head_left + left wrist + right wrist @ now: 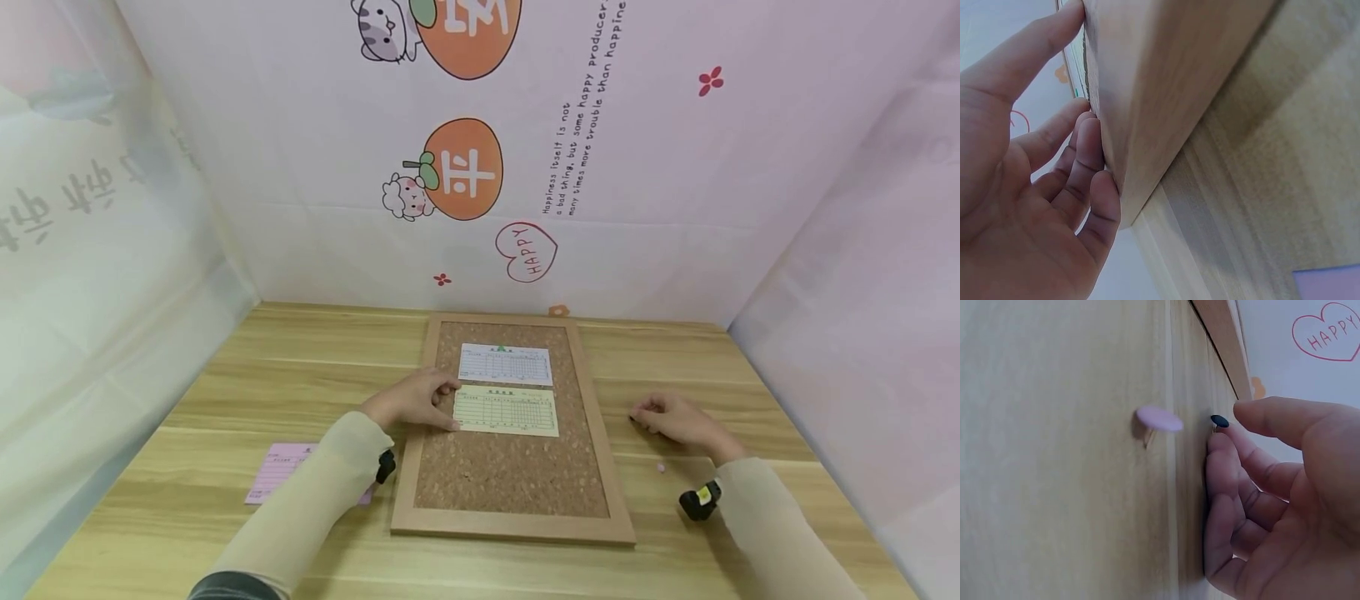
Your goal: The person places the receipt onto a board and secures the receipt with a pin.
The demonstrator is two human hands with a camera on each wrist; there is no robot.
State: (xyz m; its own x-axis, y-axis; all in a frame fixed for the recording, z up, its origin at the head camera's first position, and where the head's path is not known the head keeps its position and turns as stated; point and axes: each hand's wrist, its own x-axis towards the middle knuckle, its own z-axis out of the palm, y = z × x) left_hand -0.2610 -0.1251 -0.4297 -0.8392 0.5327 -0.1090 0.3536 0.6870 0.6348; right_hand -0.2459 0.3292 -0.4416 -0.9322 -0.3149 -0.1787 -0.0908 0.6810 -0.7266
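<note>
A yellow form slip (506, 411) lies on the cork board (510, 475), just below a white slip (504, 367) that has a green thumbtack (501, 349) at its top edge. My left hand (416, 398) reaches over the board's left frame, its thumb and index fingertips touching the yellow slip's left edge; the other fingers rest against the wooden frame (1147, 94). Right of the board, my right hand (675, 419) holds a dark thumbtack (1219, 420) at its curled fingertips, close to the tabletop. Nearer me, a pink thumbtack (1159, 419) lies on the table.
Pink slips (281, 471) lie on the wooden table (187, 467) left of the board, partly hidden under my left forearm. Printed white curtains (300, 150) enclose the table at the back and sides. The board's far end sits near the back curtain.
</note>
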